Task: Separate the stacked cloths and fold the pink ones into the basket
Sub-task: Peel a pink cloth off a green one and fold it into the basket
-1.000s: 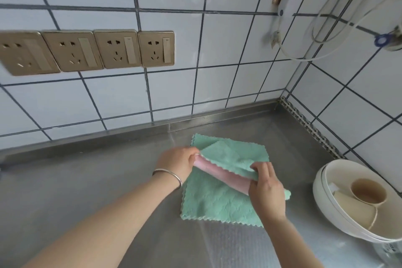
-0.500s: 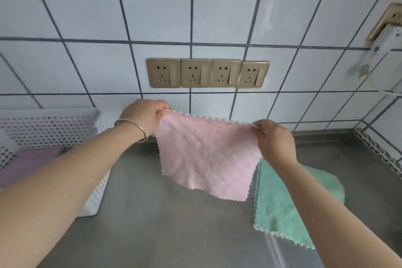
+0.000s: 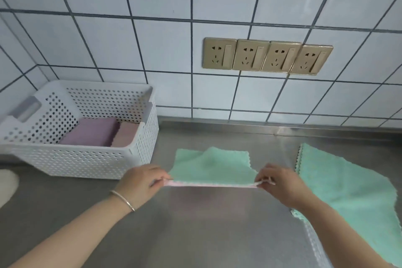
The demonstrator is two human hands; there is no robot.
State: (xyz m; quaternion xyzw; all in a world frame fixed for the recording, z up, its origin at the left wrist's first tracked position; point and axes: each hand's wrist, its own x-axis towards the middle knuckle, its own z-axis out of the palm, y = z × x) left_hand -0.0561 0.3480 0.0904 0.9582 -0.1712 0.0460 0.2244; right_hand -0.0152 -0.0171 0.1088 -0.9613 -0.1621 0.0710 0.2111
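A pink cloth (image 3: 208, 184) is stretched flat and edge-on between my hands, low over the steel counter (image 3: 195, 235). My left hand (image 3: 141, 183) pinches its left corner and my right hand (image 3: 280, 183) pinches its right corner. A green surface (image 3: 211, 165) spreads away from that pink edge; I cannot tell whether it is the same cloth's other face or a separate cloth. The green cloths (image 3: 348, 191) lie on the counter to the right, under my right forearm. The white perforated basket (image 3: 87, 159) stands at the left, holding a folded pink cloth (image 3: 125, 134).
A folded purple cloth (image 3: 91, 132) lies in the basket beside the pink one. A row of gold wall sockets (image 3: 267, 56) sits on the tiled wall behind. A white object (image 3: 6, 185) shows at the far left edge.
I pulled the pink cloth out from the green ones, lifted it spread upright, and have now lowered it flat over the counter. My view has turned left, showing the basket.
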